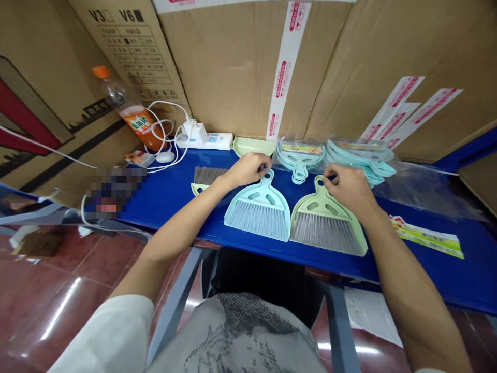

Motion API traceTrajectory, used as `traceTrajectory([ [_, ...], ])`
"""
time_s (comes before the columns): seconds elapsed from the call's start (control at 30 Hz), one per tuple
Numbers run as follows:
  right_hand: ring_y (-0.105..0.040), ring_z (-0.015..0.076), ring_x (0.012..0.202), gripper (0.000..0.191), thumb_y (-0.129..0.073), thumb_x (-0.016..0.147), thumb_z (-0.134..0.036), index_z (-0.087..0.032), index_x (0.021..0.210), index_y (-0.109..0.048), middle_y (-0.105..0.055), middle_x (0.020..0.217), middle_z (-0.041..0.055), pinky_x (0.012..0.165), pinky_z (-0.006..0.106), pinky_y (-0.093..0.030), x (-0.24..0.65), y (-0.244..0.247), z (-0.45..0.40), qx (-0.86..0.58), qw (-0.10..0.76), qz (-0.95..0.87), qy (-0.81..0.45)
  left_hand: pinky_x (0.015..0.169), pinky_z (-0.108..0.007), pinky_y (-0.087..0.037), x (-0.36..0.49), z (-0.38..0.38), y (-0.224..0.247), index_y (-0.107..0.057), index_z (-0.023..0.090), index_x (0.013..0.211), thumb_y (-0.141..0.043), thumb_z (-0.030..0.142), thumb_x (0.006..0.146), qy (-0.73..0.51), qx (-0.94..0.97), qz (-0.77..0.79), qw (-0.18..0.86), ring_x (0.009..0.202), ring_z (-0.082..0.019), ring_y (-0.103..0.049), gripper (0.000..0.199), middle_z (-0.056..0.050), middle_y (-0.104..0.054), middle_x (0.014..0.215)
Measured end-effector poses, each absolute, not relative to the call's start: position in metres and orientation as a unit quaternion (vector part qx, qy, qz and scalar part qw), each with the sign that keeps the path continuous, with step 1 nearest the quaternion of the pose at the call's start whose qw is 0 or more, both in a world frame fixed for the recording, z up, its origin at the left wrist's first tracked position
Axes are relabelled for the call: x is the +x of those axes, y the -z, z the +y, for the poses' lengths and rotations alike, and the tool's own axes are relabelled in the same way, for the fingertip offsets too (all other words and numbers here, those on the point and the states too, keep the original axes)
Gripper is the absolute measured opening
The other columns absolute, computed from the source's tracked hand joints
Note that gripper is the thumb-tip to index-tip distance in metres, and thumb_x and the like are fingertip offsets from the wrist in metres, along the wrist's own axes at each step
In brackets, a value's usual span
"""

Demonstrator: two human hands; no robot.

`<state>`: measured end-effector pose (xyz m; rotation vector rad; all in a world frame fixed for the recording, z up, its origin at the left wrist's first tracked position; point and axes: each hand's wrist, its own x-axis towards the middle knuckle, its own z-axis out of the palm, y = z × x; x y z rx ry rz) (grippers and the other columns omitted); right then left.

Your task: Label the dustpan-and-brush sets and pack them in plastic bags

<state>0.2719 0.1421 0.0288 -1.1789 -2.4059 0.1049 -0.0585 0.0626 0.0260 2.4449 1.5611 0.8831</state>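
Observation:
A light blue dustpan and brush set (258, 212) lies on the blue table (212, 228), bristles toward the front edge. My left hand (250, 168) pinches the top of its handle. Beside it, on the right, a green dustpan with a grey-bristled brush (329, 223) lies the same way up, and my right hand (344, 184) has its fingers closed at that handle's looped end. Behind my left hand is a bare green dustpan (254, 147). A separate green brush with grey bristles (207, 177) lies left of the blue set, partly hidden by my left forearm.
Bagged blue dustpan sets (301, 155) and a stack of more (361, 155) stand at the back. A power strip (219, 141) with white cables, an orange drink bottle (140, 122) and a colourful label strip (430, 238) are around. Cardboard boxes (240, 67) wall the rear.

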Motion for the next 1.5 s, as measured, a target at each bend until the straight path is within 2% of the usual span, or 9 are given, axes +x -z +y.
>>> traceTrajectory([
  [0.13,-0.076,0.0304,0.08,0.022,-0.065,0.089,-0.024,-0.022,0.106,-0.078,-0.083,0.098,0.0096,0.083,0.044,-0.055,0.271,-0.026,0.145,-0.431,0.218,-0.875,-0.04,0.076,-0.031,-0.054,-0.056,0.064,-0.024,-0.077,0.015,0.095,-0.07,0.006,0.087,-0.304,0.799,0.514,0.064,0.08,-0.02,-0.074,0.014,-0.008,-0.081,0.095],
  [0.43,-0.075,0.0291,0.077,0.02,-0.065,0.087,-0.022,-0.019,0.098,-0.081,-0.082,0.09,0.0109,0.085,0.044,-0.057,0.269,-0.024,0.148,-0.432,0.215,-0.875,-0.039,0.077,-0.031,-0.053,-0.057,0.063,-0.024,-0.078,0.016,0.093,-0.068,0.005,0.089,-0.3,0.8,0.516,0.054,0.079,-0.021,-0.074,0.016,-0.008,-0.081,0.092],
  [0.6,-0.075,0.0275,0.079,0.018,-0.064,0.09,-0.024,-0.021,0.1,-0.079,-0.083,0.093,0.0084,0.081,0.041,-0.055,0.273,-0.036,0.138,-0.432,0.251,-0.866,-0.02,0.077,-0.032,-0.054,-0.055,0.058,-0.029,-0.079,0.018,0.094,-0.068,0.016,0.097,-0.285,0.812,0.507,0.038,0.08,-0.021,-0.073,0.012,-0.008,-0.08,0.093],
  [0.73,-0.074,0.0274,0.085,0.022,-0.058,0.089,-0.015,-0.021,0.091,-0.079,-0.081,0.094,0.0081,0.081,0.041,-0.053,0.276,-0.042,0.134,-0.405,0.247,-0.88,0.005,0.081,-0.036,-0.056,-0.054,0.056,-0.03,-0.082,0.017,0.09,-0.061,0.029,0.107,-0.264,0.824,0.502,0.015,0.088,-0.024,-0.075,0.029,-0.011,-0.079,0.096],
  [0.9,-0.074,0.0259,0.094,0.032,-0.051,0.09,-0.01,-0.021,0.086,-0.081,-0.08,0.109,0.0089,0.084,0.041,-0.054,0.276,-0.043,0.133,-0.357,0.203,-0.912,-0.017,0.091,-0.041,-0.059,-0.055,0.054,-0.03,-0.084,0.021,0.087,-0.059,0.043,0.109,-0.254,0.838,0.482,0.018,0.103,-0.026,-0.076,0.04,-0.011,-0.081,0.111],
  [1.1,-0.071,0.0252,0.09,0.035,-0.049,0.094,-0.013,-0.024,0.087,-0.082,-0.077,0.106,0.0087,0.084,0.041,-0.055,0.273,-0.053,0.121,-0.363,0.274,-0.891,0.001,0.099,-0.041,-0.058,-0.06,0.052,-0.041,-0.083,0.021,0.089,-0.052,0.05,0.111,-0.285,0.833,0.475,-0.015,0.111,-0.027,-0.075,0.048,-0.012,-0.081,0.116],
  [1.37,-0.071,0.0243,0.085,0.035,-0.045,0.107,-0.028,-0.023,0.115,-0.079,-0.078,0.112,0.0104,0.084,0.038,-0.053,0.27,-0.061,0.104,-0.38,0.331,-0.864,0.018,0.076,-0.037,-0.052,-0.079,0.055,-0.046,-0.077,0.019,0.082,-0.047,0.044,0.111,-0.292,0.781,0.525,-0.169,0.089,-0.025,-0.075,0.05,-0.012,-0.081,0.093],
  [1.43,-0.072,0.025,0.083,0.036,-0.045,0.109,-0.037,-0.025,0.122,-0.077,-0.079,0.103,0.0089,0.084,0.038,-0.053,0.272,-0.059,0.106,-0.398,0.326,-0.858,0.015,0.072,-0.037,-0.049,-0.081,0.055,-0.046,-0.075,0.019,0.079,-0.045,0.043,0.112,-0.276,0.779,0.529,-0.19,0.085,-0.026,-0.074,0.05,-0.012,-0.079,0.089],
  [1.5,-0.072,0.0254,0.078,0.036,-0.046,0.11,-0.044,-0.026,0.116,-0.077,-0.078,0.088,0.007,0.08,0.037,-0.052,0.276,-0.057,0.111,-0.422,0.323,-0.847,0.019,0.069,-0.037,-0.046,-0.08,0.054,-0.047,-0.074,0.02,0.077,-0.044,0.041,0.112,-0.263,0.776,0.535,-0.204,0.082,-0.026,-0.074,0.051,-0.012,-0.078,0.084],
])
